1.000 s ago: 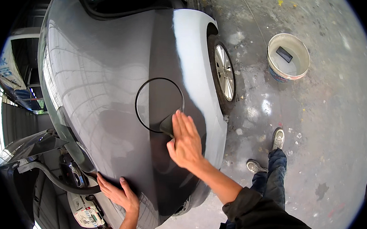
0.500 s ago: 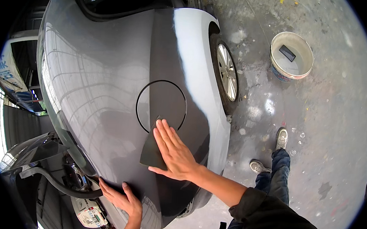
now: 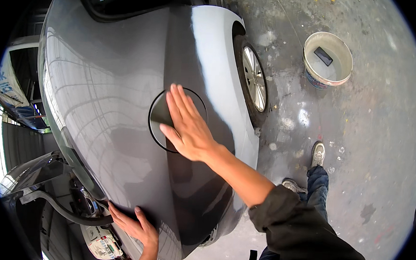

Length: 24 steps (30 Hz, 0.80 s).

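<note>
Right hand (image 3: 189, 129) open, fingers spread, pressing dark flat sheet (image 3: 161, 115) onto grey car panel (image 3: 105, 100). Left hand (image 3: 135, 225) open, palm braced on panel edge below. Sheet probably thin, light, flexible; hold by flat palm. Panel smooth, likely slippery.

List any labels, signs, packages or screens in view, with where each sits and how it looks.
Label band: low on the white bucket on the floor, upper right; red and blue.
Sign or banner: far left edge; white with blue marks.
Plate: bottom edge, beside the left hand; white, rectangular.
</note>
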{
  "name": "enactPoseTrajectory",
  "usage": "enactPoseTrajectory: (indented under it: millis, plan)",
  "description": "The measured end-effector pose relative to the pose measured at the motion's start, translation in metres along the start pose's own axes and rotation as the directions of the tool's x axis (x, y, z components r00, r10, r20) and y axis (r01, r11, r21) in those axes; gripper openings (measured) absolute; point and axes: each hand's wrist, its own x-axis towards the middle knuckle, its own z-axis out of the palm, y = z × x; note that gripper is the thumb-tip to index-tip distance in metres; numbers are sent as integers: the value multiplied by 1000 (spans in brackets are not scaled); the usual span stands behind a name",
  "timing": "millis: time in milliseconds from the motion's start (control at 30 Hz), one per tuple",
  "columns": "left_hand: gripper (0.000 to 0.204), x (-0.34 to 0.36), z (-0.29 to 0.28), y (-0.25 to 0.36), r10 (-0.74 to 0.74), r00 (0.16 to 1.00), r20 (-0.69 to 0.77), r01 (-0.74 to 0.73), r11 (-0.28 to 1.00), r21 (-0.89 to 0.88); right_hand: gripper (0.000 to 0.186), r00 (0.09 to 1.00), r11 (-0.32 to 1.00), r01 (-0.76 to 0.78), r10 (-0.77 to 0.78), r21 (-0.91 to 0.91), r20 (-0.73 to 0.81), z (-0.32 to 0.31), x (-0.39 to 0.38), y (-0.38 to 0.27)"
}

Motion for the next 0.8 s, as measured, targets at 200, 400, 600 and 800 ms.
enactPoseTrajectory:
  millis: [200, 400, 600, 800]
  plan:
    - [73, -5, 2, -14, -13, 1000, -4, 14, 1000, 23, 82, 987, 1000, -23, 24, -6, 158, 8, -78, -25]
    - [73, 0, 3, -5, 8, 1000, -2, -8, 1000, 19, 72, 991, 988, -131, 127, -86, -48, 5, -30, 5]
    - [73, -3, 0, -11, 8, 1000, -8, -8, 1000, 25, 72, 993, 987, -120, 121, -111, 0, 12, -84, -14]
    - [77, -3, 4, -17, -2, 1000, 3, 1, 1000, 21, 73, 979, 973, -202, 200, -115, -29, 18, -83, -13]
